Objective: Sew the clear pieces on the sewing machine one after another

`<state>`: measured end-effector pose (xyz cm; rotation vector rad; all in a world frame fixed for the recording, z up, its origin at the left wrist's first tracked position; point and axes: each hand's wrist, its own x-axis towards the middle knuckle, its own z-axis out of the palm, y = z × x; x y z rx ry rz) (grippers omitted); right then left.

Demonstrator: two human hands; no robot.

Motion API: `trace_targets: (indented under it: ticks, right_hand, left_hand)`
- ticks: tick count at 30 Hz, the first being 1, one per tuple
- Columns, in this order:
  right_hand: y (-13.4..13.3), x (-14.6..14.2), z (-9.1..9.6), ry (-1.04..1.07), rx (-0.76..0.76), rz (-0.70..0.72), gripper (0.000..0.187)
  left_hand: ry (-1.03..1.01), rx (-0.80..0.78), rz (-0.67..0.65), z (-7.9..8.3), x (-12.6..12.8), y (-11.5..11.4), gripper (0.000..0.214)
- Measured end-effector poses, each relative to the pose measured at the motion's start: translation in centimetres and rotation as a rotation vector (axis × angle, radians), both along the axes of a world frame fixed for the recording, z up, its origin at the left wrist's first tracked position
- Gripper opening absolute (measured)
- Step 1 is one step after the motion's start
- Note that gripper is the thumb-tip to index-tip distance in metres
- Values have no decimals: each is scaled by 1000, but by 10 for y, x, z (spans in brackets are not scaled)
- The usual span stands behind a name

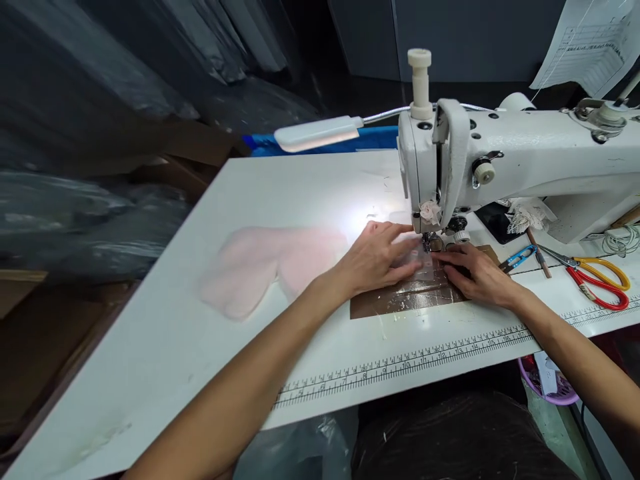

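Note:
A white sewing machine (530, 150) stands on the right of the table, its presser foot (427, 243) lowered near the work. Sheer pale pink fabric (250, 267) spreads over the tabletop to the left and runs in toward the foot. My left hand (383, 257) lies on it just left of the needle, fingers stretched out and apart. Close to the right side of the foot, my right hand (473, 270) rests with its fingers extended over the brown taped sheet (400, 303). What lies right under its fingertips is too small to make out.
Red and yellow handled scissors (603, 277) and blue thread snips (519, 259) lie right of my hand. A printed ruler (400, 367) follows the table's front edge. A lamp (317, 133) reaches over the back. Below sits a purple basket (563, 397).

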<state>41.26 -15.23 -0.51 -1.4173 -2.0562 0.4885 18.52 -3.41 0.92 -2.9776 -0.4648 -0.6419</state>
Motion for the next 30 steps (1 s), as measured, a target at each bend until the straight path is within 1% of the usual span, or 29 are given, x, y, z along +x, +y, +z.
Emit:
trace_targets:
  ticks: [2, 4, 6, 7, 9, 11, 14, 16, 18, 20, 22, 24, 27, 30]
  right_hand:
    - [2, 2, 3, 48, -39, -73, 39]
    - [4, 3, 3, 70, -57, -152, 39]
    - [4, 2, 2, 78, -50, -191, 38]
    - [4, 1, 1, 81, -41, -195, 37]
    - [5, -1, 1, 77, -36, -190, 34]
    - [7, -3, 7, 44, -66, -180, 31]
    - [14, -3, 25, -75, -209, -109, 28]
    - [21, -3, 38, -155, -328, -58, 27]
    - [26, -4, 45, -185, -397, -55, 25]
    - [28, -5, 43, -154, -402, -102, 25]
    - [27, -6, 36, -106, -364, -176, 24]
    - [25, -6, 28, -96, -320, -222, 24]
    - [22, -5, 20, -114, -282, -204, 25]
    - [22, -2, 17, -127, -252, -155, 28]
  left_hand:
    - [-94, -15, 24, 13, -5, 2, 36]
    - [-146, -27, 41, 26, -10, 0, 32]
    - [-120, -11, 7, 32, -13, -7, 30]
    - [-86, 7, -26, 32, -14, -11, 29]
    - [-11, 38, -95, 26, -15, -21, 28]
    - [24, 47, -146, 16, -15, -29, 27]
    - [-9, 16, -195, 1, -13, -34, 24]
    - [-41, -14, -230, -5, -9, -32, 23]
    - [-79, -40, -274, -8, -5, -28, 20]
    - [-129, -76, -313, -10, -1, -24, 18]
    - [-171, -118, -330, -11, 2, -21, 18]
    - [-199, -158, -317, -13, 4, -20, 18]
    - [-234, -177, -285, -16, 4, -22, 17]
    - [-231, -127, -252, -18, 4, -25, 16]
